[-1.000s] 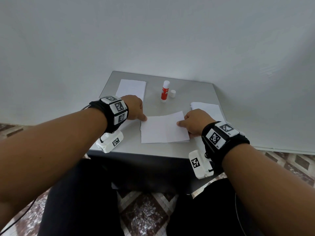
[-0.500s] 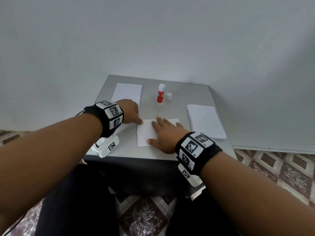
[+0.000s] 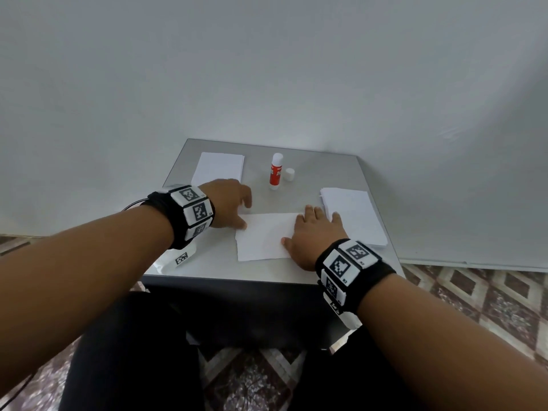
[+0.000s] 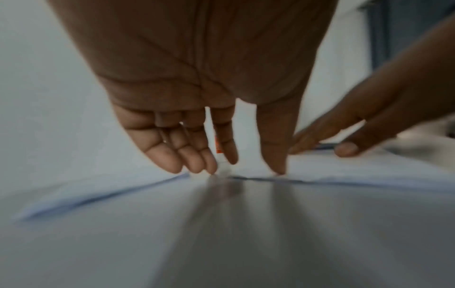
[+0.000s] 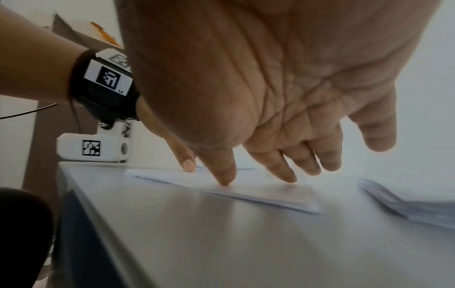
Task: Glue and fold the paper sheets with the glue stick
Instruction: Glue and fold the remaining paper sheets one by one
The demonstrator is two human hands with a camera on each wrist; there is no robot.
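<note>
The grey table (image 3: 323, 173) looks smooth with a dull sheen; the folded sheet (image 3: 264, 238) is matt white paper; the glue stick (image 3: 276, 172) is glossy plastic.

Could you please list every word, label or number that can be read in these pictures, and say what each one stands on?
"L5" (roughly; small): beside the square marker on the left wristband, in the right wrist view.
White print on the red label of the glue stick: too blurred to read.
Small characters beside the markers on the right wristband: too small to read.
The markers themselves are black-and-white square patterns, not text.
The folded sheet and both paper stacks show no print.
</note>
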